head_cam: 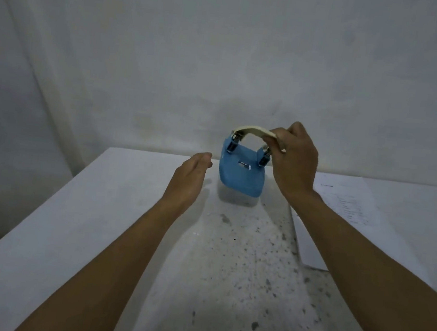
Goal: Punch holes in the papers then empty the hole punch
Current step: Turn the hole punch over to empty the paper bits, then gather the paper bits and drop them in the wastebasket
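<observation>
The right hand (292,163) holds the hole punch (241,168) lifted off the tabletop (93,205), its fingers (278,134) closed around the right end of the cream lever, so the blue base hangs tilted towards the camera. It hangs over a pale translucent container (235,197) at the far middle (whether they touch cannot be told). The left hand (190,175) hovers just left of the punch, fingers loosely spread and holding nothing. The papers (343,204) lie flat to the right, partly under the right forearm. The punch looks rigid and fairly light, but held by the lever alone it will likely swing; steadying the blue base with the free hand would give firmer control for tipping out the chads.
</observation>
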